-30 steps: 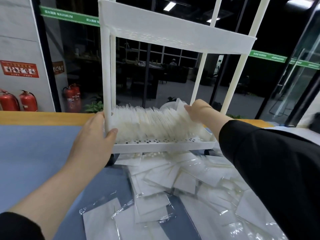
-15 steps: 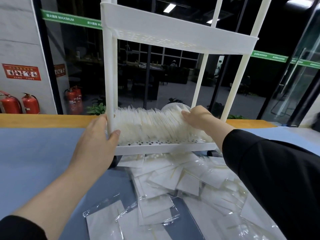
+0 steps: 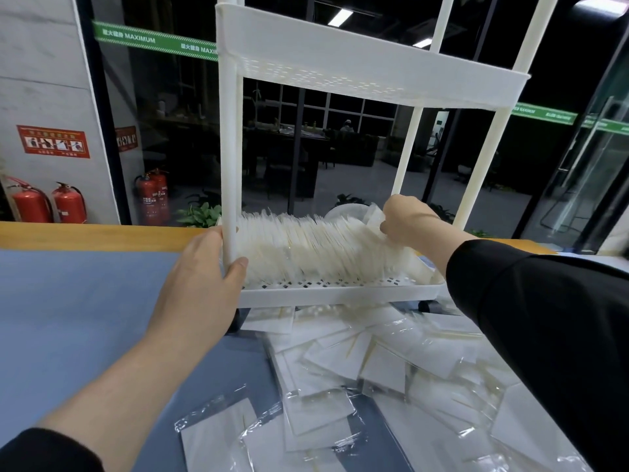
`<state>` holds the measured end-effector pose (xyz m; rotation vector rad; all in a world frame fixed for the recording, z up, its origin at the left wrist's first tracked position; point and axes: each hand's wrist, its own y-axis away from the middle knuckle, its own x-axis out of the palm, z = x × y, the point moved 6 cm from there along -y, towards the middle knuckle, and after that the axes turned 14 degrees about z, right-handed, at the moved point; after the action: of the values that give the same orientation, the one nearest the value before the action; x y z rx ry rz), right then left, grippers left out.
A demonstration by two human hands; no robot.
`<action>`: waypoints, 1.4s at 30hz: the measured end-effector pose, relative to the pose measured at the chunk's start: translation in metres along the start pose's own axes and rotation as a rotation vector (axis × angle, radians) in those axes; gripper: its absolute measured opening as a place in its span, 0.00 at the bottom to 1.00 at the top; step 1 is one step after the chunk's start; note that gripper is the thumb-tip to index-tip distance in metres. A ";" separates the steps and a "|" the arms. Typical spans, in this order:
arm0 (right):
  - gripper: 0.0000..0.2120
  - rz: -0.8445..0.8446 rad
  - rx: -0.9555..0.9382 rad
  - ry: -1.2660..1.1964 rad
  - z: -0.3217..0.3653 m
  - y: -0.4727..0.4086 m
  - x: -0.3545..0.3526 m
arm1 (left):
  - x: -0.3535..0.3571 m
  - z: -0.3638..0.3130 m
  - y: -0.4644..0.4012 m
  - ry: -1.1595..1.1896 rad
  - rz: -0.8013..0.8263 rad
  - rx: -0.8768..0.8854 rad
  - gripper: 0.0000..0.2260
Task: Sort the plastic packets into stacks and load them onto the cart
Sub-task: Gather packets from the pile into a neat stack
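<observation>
A white plastic cart point(image 3: 340, 296) stands on the blue table. Its lower shelf holds a long row of clear plastic packets point(image 3: 306, 250) standing on edge. My left hand point(image 3: 200, 284) grips the cart's front left post, thumb curled round it. At the right end of the row my right hand point(image 3: 405, 219) pinches the outermost packets between fingers and thumb. More packets point(image 3: 374, 369) lie loose and overlapping on the table in front of the cart.
The cart's upper shelf point(image 3: 374, 73) hangs above my hands. The blue table surface point(image 3: 78, 318) spreads to the left, edged by a wooden strip point(image 3: 85, 235). Behind are glass walls and red fire extinguishers point(image 3: 68, 206).
My right hand has shifted right along the row and lifted slightly, now pinching the end packets. My left hand keeps its hold on the post.
</observation>
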<state>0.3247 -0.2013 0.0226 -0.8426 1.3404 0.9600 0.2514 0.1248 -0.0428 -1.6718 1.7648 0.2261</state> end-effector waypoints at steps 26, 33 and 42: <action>0.14 -0.197 -0.440 -0.491 0.015 0.130 -0.030 | -0.030 -0.032 0.029 0.058 -0.433 0.255 0.18; 0.15 0.120 -0.552 -0.355 -0.020 0.224 0.033 | -0.011 -0.090 0.074 -0.037 -0.226 0.386 0.05; 0.32 0.376 -0.658 -0.191 0.003 0.284 0.079 | 0.010 -0.050 0.133 -0.337 0.336 -0.237 0.16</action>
<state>0.0635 -0.0810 -0.0445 -0.9654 1.0353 1.7883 0.1100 0.1094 -0.0542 -1.3798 1.7960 0.8465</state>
